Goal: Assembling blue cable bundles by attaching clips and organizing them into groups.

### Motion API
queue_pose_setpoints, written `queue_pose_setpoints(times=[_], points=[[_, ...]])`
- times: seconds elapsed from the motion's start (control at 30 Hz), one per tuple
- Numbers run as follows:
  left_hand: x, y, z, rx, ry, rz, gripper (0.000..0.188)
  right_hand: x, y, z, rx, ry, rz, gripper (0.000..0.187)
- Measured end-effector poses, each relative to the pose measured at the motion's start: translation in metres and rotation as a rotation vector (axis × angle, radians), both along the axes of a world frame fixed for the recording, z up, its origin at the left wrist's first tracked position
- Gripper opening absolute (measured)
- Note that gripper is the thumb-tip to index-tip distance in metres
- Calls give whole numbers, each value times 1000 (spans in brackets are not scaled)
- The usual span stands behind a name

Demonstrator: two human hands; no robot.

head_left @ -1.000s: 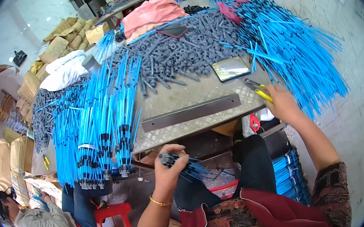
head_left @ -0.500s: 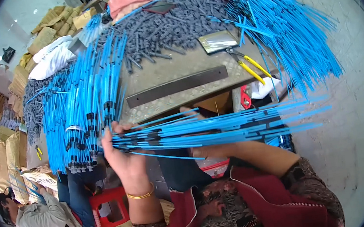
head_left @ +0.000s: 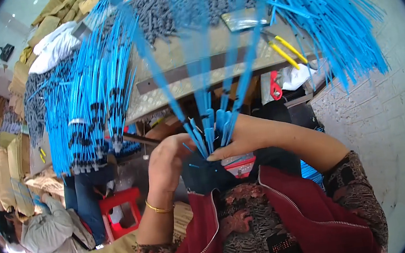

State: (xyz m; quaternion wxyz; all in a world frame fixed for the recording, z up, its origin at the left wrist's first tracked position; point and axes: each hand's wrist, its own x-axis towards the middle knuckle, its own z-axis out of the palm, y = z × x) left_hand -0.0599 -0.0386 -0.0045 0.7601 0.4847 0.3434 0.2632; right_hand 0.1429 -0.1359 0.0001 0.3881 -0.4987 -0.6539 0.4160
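Blue strips held low by curled right hand, long axes fanned away over bench; left hand close beside, its hold cannot be told.

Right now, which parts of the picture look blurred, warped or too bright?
In the head view: the long, thin blue rods smear and turn see-through toward their upper ends, likely from motion; the yellow-handled metal pliers look clearer; the lower-left rim washes out white; the co-worker in a light grey jacket appears tipped sideways, probably lens distortion.
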Motion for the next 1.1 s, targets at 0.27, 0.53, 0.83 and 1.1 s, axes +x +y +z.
queue_pose_setpoints(times=[0.27, 0.53, 0.83, 1.1], points=[[-18, 12, 12, 41, 137, -486, 24, -35, 9, -5, -142, -4, 189, 35], [-15, 11, -17, 33, 80, -397, 14, -31, 15, -11, -230, -83, 282, 54], [-20, 23, -13, -157, -25, -263, 12, -40, 13, -55, -718, 1114, -36, 43], [-4, 41, -27, -249, -47, -382, 19, -40, 7, -108, -518, 762, -94, 40]])
